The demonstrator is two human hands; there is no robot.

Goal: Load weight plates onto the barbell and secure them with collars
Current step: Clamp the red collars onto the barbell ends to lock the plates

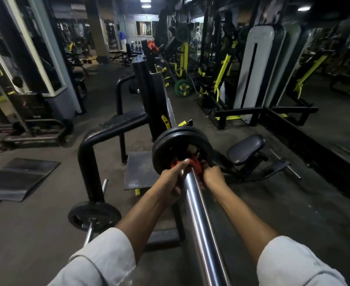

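Note:
The chrome barbell sleeve [198, 219] runs from the bottom of the view up to two black weight plates [170, 141] stacked on it. A red collar [195, 165] sits on the sleeve right against the outer plate. My left hand [173, 175] grips the collar's left side, thumb on top. On the right side my right hand [212, 175] holds the collar with curled fingers. The far end of the bar carries another red collar [153, 46] beyond the rack upright [147, 89].
A black plate [94, 216] rests on a storage peg at lower left. The black bench frame [116, 129] stands left of the bar, a padded seat [246, 148] to its right. Floor mats [19, 178] lie at left. Yellow machines line the back right.

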